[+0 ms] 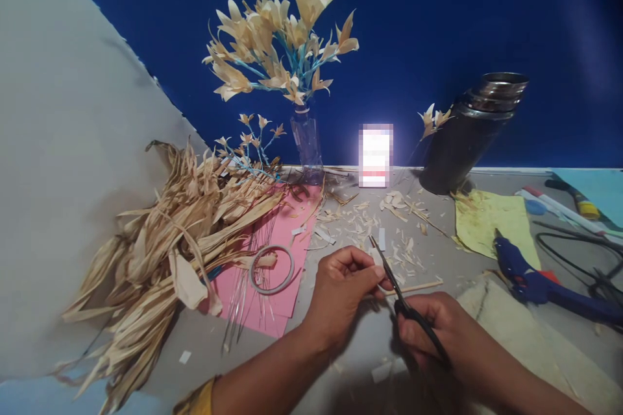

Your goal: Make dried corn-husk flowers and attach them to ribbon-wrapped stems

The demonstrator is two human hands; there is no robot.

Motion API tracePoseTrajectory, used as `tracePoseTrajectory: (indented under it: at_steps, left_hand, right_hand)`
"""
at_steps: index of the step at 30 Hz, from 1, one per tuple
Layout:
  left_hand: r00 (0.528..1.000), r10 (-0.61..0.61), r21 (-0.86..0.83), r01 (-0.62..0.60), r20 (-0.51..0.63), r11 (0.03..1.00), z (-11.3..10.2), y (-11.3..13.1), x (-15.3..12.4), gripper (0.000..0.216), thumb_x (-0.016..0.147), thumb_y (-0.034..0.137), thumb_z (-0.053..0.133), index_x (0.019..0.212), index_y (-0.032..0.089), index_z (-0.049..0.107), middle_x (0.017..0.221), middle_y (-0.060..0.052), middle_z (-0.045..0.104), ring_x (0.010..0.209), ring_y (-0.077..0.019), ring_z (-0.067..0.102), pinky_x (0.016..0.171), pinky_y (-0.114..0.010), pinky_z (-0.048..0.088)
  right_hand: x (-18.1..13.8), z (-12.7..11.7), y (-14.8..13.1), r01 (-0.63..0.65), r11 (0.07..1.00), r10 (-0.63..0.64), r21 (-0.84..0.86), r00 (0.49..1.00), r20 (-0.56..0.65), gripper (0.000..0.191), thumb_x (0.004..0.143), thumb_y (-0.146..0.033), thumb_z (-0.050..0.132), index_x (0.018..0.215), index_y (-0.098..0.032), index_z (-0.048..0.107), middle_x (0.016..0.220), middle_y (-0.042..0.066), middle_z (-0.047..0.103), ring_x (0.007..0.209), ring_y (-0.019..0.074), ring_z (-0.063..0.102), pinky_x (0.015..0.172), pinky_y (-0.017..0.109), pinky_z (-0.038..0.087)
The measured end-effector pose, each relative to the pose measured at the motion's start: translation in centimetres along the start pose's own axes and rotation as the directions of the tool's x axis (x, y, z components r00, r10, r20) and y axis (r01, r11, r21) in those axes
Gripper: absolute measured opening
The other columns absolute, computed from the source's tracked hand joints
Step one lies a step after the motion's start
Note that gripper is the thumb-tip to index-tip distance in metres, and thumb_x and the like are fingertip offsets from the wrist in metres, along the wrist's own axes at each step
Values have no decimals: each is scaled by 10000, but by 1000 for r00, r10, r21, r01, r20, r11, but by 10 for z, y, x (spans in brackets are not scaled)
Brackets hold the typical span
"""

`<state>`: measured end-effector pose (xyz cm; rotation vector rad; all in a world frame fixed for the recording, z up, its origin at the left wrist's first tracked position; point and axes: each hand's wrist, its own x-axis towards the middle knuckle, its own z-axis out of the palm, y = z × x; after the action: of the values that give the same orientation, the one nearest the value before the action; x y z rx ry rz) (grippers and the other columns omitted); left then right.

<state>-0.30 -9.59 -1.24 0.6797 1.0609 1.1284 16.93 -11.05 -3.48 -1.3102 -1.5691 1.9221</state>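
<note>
black scissors in right hand, left hand pinching strip

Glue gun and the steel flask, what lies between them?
A yellow paper sheet lies between the glue gun and the steel flask, seen in the head view.

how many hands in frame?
2, both the wearer's. Left hand at bottom centre pinches a thin stick; right hand just right of it grips black scissors. No other person's hands show.
</note>
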Motion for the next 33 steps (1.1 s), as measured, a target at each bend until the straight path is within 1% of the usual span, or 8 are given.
tracePoseTrajectory:
  at_steps: [9,14,16,18,20,24,30,33]
  left_hand:
    - [999,-21,-38,22,28,999,-2,5,0,276,682,277,833,756,156,596,719,-58,744,616,-156,689,620,-262,529]
    - [997,-60,5,60,55,998,-6,7,1,268,681,287,822,787,154,614,633,-15,681,552,-120,621,594,-250,503]
    - [994,-80,19,79,80,997,-7,7,2,259,675,290,819,790,151,633,606,4,641,533,-103,577,561,-231,467]
    - [990,-95,11,94,102,995,-8,8,3,236,677,287,807,771,153,637,571,22,596,509,-85,527,538,-215,424]
    - [987,-107,-4,109,124,994,-10,11,3,200,685,271,780,732,160,620,541,30,566,488,-75,490,530,-210,390]
    - [971,-154,-13,159,186,987,-13,20,3,159,653,234,735,676,164,594,542,15,562,518,-104,543,563,-234,417]
    - [966,-155,7,157,206,988,-15,25,4,134,602,210,717,618,154,596,566,-16,606,594,-153,639,600,-254,465]
    - [971,-155,22,154,184,988,-15,25,4,136,592,206,727,617,153,604,573,-19,632,577,-146,640,623,-264,490]
  right_hand:
    - [2,-4,3,27,1000,-27,-3,1000,2,736,638,-922,595,492,-211,475,425,-30,424,441,89,317,472,265,225]
    - [0,-17,-7,44,997,-50,-56,992,-119,683,731,-859,591,587,-191,561,529,14,564,491,109,387,499,262,287]
    - [-2,-24,-12,78,993,-88,-83,988,-125,665,773,-833,578,649,-179,597,606,33,616,527,117,421,517,260,312]
    - [-5,-30,-12,133,988,-138,-80,989,-53,681,795,-840,544,707,-169,619,648,46,637,561,127,450,532,259,326]
    - [-7,-34,-9,163,986,-159,-46,985,73,714,797,-860,516,745,-157,629,650,45,626,573,129,459,532,255,323]
    - [-9,-35,-4,77,997,-83,33,959,271,733,735,-890,559,729,-158,594,602,10,550,539,114,442,502,239,292]
    - [-12,-30,-11,-8,1000,3,15,951,310,716,626,-885,667,644,-182,528,531,-29,478,483,92,395,462,222,248]
    - [-12,-29,-13,-58,998,59,-14,954,294,665,643,-818,710,635,-175,541,515,-40,460,468,77,360,449,212,230]
